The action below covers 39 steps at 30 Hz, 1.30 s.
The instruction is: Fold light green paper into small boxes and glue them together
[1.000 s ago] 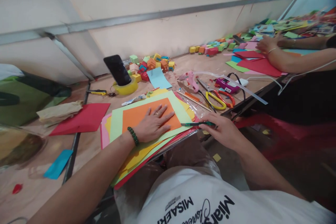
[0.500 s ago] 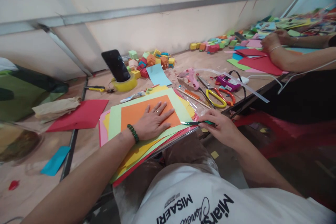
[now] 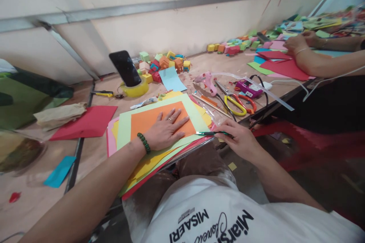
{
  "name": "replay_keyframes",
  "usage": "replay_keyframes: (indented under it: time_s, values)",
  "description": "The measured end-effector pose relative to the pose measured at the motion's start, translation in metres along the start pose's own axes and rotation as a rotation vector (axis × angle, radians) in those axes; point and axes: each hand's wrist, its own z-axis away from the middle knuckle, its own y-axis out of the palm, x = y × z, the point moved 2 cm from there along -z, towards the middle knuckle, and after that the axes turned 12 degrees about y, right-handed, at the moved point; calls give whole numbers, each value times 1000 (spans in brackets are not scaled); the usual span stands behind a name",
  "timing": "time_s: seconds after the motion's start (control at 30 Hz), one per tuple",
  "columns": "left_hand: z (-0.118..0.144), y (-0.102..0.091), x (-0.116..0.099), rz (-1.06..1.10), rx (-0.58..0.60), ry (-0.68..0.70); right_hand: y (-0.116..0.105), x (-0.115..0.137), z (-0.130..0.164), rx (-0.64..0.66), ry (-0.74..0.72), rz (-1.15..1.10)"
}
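Note:
My left hand (image 3: 168, 131) lies flat with its fingers spread on an orange sheet of paper (image 3: 142, 121). Under that sheet is a larger pale green sheet (image 3: 125, 117), on top of a stack of yellow, pink and red paper. My right hand (image 3: 239, 138) is closed around a slim, dark green pointed tool (image 3: 203, 133); I cannot tell its exact kind. The tool's tip touches or hovers just above the paper, at the lower right corner of the orange sheet. My palm and fingers hide part of its handle.
Behind the stack are scissors (image 3: 235, 105), a pink glue gun (image 3: 209, 82), a purple device (image 3: 249, 88) and small paper cubes (image 3: 164, 62). A phone (image 3: 125, 67) leans on a yellow tape roll (image 3: 137, 89). Red paper (image 3: 97, 121) lies left. Another person's hands (image 3: 299, 47) work at right.
The view has shifted very slightly. Both hands and the green tool keep practically the same place on the paper.

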Motion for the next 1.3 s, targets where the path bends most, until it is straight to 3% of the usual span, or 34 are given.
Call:
replay_keyframes:
  time_s: [0.8,1.3]
  values:
    - [2,-3,-3,-3,25,-7,2,21,1,-59,-119,46]
    - [1,-4,-5,23,28,-17,16,31,6,-83,-136,45]
